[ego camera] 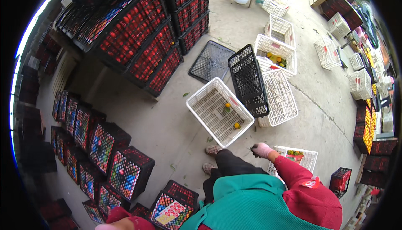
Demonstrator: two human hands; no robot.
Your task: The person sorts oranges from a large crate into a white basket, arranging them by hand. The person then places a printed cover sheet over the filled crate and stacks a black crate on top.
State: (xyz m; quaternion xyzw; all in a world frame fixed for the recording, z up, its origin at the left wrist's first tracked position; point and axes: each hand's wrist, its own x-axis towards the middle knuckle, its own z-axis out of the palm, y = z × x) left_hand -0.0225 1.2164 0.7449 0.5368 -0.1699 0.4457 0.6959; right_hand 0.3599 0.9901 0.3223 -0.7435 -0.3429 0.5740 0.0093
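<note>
My right hand (261,150), in a pink glove with dark fingers, hangs over the floor with its fingers curled. A thin dark bit shows at its fingertips; whether it is a held tool I cannot tell. Beside that wrist stands a white plastic crate (309,160) with some fruit and a red-and-green item inside. My left hand (106,227) is mostly cut off at the bottom edge, above labelled black crates. In front of my feet is a white slatted crate (204,114). Two orange fruits (236,125) with green leaves lie in its bottom.
A black mesh crate (248,79) leans by an upturned white crate (279,96). Behind them, another white crate (290,63) holds fruit. Tall stacks of black crates (135,35) filled with red stand at upper left. Several label-covered crates (125,175) line the lower left.
</note>
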